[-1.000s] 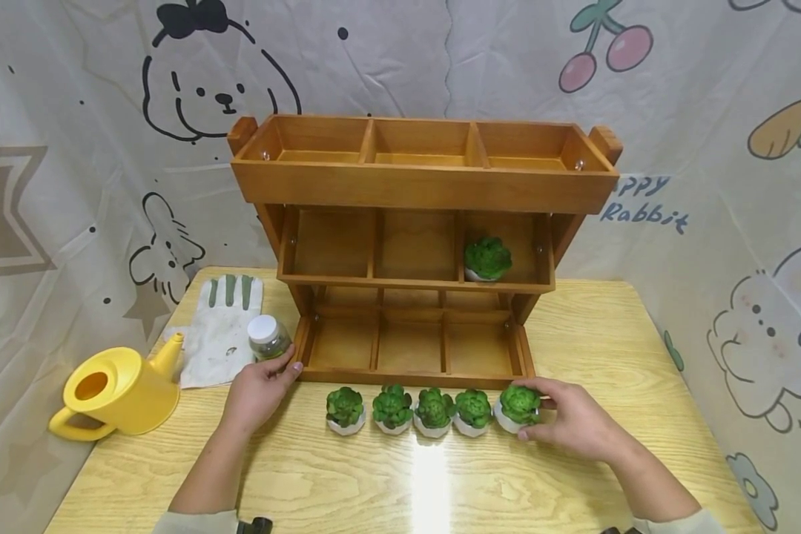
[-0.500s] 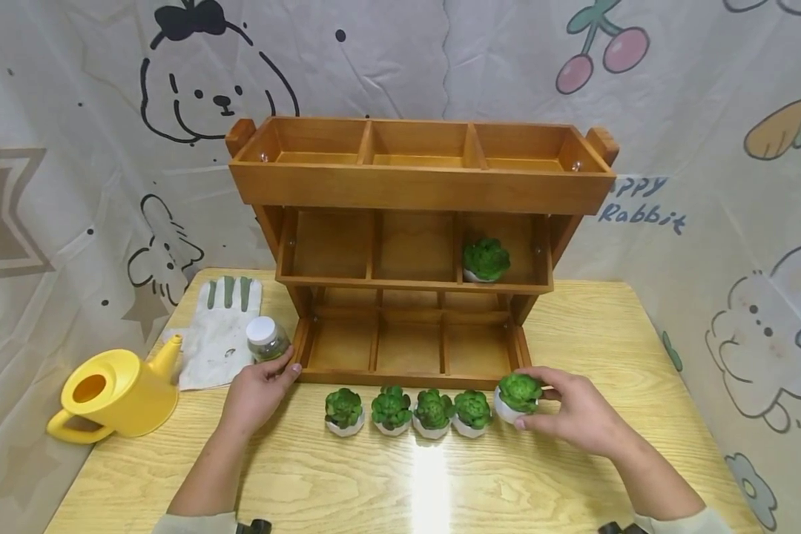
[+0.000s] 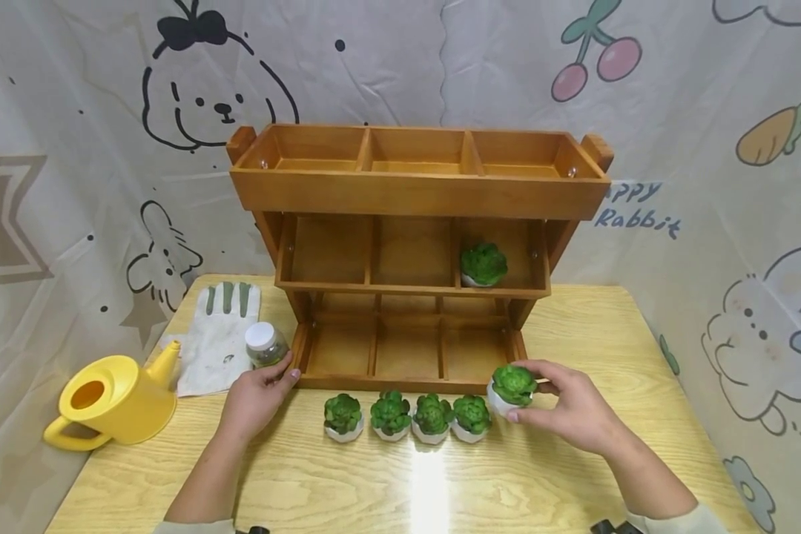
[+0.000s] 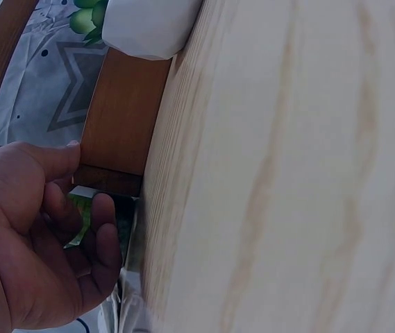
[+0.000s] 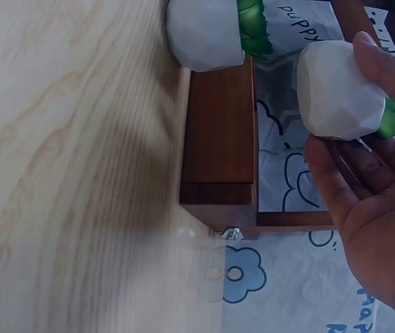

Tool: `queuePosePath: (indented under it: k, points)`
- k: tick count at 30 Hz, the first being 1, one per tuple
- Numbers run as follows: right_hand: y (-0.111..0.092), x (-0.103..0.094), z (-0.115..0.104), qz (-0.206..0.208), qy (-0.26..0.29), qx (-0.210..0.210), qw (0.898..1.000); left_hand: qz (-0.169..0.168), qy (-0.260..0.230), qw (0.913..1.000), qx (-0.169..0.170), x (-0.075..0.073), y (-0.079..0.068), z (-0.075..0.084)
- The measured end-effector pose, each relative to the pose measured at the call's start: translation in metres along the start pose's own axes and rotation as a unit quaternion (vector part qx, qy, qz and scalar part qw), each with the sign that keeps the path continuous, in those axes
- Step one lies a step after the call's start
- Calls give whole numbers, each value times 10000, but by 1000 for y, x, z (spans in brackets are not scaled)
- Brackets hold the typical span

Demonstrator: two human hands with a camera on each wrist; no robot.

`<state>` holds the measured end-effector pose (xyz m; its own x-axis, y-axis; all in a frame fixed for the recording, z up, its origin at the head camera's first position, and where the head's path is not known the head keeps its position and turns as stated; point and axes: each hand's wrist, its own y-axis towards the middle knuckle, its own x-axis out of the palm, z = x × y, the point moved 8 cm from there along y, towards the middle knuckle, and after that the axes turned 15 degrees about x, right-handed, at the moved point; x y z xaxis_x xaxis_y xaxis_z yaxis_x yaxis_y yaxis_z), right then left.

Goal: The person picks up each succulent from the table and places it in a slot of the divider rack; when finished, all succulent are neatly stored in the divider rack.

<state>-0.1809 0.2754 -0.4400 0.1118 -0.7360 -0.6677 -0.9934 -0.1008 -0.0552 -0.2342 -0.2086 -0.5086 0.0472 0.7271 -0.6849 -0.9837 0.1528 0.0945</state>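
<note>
My right hand (image 3: 577,408) pinches a small artificial succulent (image 3: 514,384) in a white faceted pot between thumb and fingers. In the right wrist view its white pot (image 5: 339,90) is clear of the table, near the front right corner of the lowest tier. My left hand (image 3: 256,400) grips the lower left corner of the three-tier wooden shelf (image 3: 420,194), thumb on the end of the front board (image 4: 124,114) and fingers curled behind. Several more potted succulents (image 3: 430,417) line the table before the shelf. Another succulent (image 3: 483,265) sits in the middle tier's right compartment.
On the left stand a yellow watering can (image 3: 123,404), a white-lidded jar (image 3: 264,345) close to my left hand, and a white garden glove (image 3: 213,352) lying flat. A printed cloth (image 3: 387,67) hangs behind and on both sides of the table.
My right hand has lifted the rightmost succulent off the table and moved it slightly up and to the left. My left hand stays at the shelf corner. The head view has tilted slightly.
</note>
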Motion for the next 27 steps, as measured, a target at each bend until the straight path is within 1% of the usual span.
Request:
queuePosePath:
  k: [4,11,19,27]
  points:
    - [1,-1,-3,37,62,-14,10000,-2,-7,10000,-18,2,0,-1]
    - [5,-5,-14,117,229,-218,9994,24,-2,10000,-43,1,1,-2]
    - [9,-4,-23,75,361,-121,9992,27,-49,10000,-24,1,1,-2]
    - [14,-4,-37,122,408,-319,9986,34,-70,9999,-68,1,0,-2]
